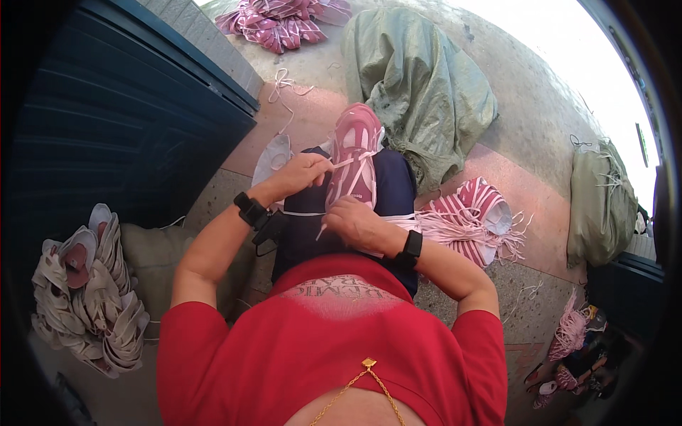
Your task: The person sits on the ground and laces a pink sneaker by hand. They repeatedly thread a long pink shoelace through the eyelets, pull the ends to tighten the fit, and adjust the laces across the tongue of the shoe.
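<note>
A pink and white sneaker upper [353, 186] lies lengthwise across my lap, its toe pointing away from me. A pale pink shoelace [343, 164] runs across its front part. My left hand [304, 175] is closed at the left side of the upper, with that lace pinched in its fingertips. At the upper's near end, my right hand [357, 224] is closed too, and a pale lace end [321, 232] sticks out from its fingers. What the curled fingers of the right hand cover is hidden.
Stacked pink striped uppers [465, 220] with hanging laces sit right of my legs. Beige uppers [89, 298] are piled at the left, below a dark blue door [128, 128]. A large green woven sack [419, 78] stands ahead; another sack [602, 202] is far right.
</note>
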`<state>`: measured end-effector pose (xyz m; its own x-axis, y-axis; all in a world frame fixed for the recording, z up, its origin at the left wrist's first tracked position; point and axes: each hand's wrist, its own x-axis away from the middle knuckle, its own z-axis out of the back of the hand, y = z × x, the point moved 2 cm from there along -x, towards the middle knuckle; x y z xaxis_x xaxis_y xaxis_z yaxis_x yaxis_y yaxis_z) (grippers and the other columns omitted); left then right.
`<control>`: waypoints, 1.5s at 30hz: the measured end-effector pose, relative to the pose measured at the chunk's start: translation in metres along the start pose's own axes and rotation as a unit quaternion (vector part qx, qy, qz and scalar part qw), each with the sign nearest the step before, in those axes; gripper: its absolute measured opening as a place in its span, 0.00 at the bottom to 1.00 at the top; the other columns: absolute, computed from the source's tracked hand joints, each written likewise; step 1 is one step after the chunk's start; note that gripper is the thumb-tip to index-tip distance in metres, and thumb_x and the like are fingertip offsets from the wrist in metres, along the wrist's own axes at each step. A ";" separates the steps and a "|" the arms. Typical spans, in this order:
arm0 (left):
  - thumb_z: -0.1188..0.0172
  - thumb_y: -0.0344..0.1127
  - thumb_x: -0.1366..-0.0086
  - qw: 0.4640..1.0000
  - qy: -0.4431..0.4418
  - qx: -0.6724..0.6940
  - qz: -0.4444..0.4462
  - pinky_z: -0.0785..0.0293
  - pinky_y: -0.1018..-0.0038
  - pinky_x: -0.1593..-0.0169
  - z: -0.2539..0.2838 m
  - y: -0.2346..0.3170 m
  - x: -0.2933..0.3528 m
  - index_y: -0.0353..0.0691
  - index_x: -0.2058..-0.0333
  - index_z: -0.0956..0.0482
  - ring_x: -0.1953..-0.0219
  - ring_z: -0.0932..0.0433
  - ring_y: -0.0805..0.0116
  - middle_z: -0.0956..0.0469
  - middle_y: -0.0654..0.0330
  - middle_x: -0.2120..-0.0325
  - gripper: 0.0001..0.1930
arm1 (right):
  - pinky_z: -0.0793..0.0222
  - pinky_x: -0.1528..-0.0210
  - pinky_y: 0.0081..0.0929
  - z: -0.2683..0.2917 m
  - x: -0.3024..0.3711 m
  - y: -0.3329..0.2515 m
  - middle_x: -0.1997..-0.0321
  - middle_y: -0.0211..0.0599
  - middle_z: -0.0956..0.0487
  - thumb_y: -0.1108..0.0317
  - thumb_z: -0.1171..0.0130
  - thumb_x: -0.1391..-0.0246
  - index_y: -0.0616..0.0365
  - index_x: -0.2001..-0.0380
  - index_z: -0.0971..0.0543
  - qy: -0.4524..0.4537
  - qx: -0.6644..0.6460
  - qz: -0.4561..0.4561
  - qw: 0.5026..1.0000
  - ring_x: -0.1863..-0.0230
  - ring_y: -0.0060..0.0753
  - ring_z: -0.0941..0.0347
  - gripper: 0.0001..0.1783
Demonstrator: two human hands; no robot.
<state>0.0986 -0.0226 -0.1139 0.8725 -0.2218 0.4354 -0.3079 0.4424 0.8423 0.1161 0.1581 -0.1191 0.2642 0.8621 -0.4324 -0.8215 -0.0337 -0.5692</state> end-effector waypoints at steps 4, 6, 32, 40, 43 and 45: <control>0.50 0.33 0.35 0.990 0.070 0.113 0.042 0.31 0.82 0.67 0.007 -0.023 0.004 0.32 0.48 0.34 0.73 0.27 0.78 0.23 0.60 0.73 0.18 | 0.32 0.64 0.37 0.002 -0.031 0.027 0.78 0.39 0.24 0.65 0.45 0.49 0.58 0.75 0.26 -0.015 0.057 -0.167 0.984 0.70 0.43 0.25 0.08; 0.49 0.31 0.36 0.985 0.077 0.148 0.050 0.30 0.82 0.67 -0.003 -0.031 0.000 0.31 0.50 0.32 0.73 0.27 0.78 0.23 0.59 0.73 0.17 | 0.33 0.65 0.40 0.011 -0.034 0.067 0.75 0.44 0.23 0.61 0.44 0.49 0.59 0.73 0.25 -0.048 0.135 -0.244 0.959 0.68 0.46 0.25 0.11; 0.46 0.35 0.42 0.862 0.194 -0.460 -0.084 0.36 0.60 0.65 -0.019 -0.009 -0.065 0.48 0.70 0.20 0.72 0.21 0.57 0.21 0.56 0.78 0.06 | 0.32 0.65 0.39 0.003 -0.008 0.137 0.72 0.51 0.22 0.59 0.54 0.41 0.64 0.72 0.24 0.153 -0.116 -0.476 0.858 0.70 0.50 0.26 0.18; 0.42 0.41 0.43 0.834 0.259 -0.441 -0.207 0.33 0.62 0.62 -0.029 -0.015 -0.042 0.45 0.67 0.22 0.67 0.22 0.55 0.21 0.56 0.73 0.09 | 0.40 0.81 0.19 0.020 0.005 0.106 0.80 0.30 0.24 0.65 0.48 0.45 0.62 0.70 0.21 0.115 -0.453 -0.524 0.712 0.85 0.19 0.34 0.11; 0.41 0.40 0.45 0.862 0.212 -0.429 -0.168 0.30 0.60 0.58 -0.023 -0.007 -0.040 0.42 0.64 0.23 0.64 0.22 0.51 0.21 0.52 0.70 0.12 | 0.42 0.82 0.16 0.005 -0.007 0.102 0.84 0.25 0.28 0.67 0.48 0.46 0.60 0.75 0.19 0.003 -0.284 -0.521 0.805 0.85 0.15 0.36 0.11; 0.42 0.38 0.47 0.891 0.120 -0.428 -0.093 0.29 0.58 0.56 -0.018 -0.003 -0.050 0.40 0.65 0.23 0.62 0.23 0.49 0.21 0.49 0.69 0.12 | 0.34 0.77 0.29 -0.002 -0.017 0.102 0.81 0.40 0.23 0.64 0.49 0.49 0.62 0.76 0.20 0.011 -0.121 -0.467 0.876 0.81 0.34 0.27 0.13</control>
<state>0.0623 0.0027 -0.1439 0.9660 -0.2132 0.1462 0.1626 0.9408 0.2975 0.0288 0.1385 -0.1712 0.7754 0.5615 0.2890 -0.1122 0.5729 -0.8119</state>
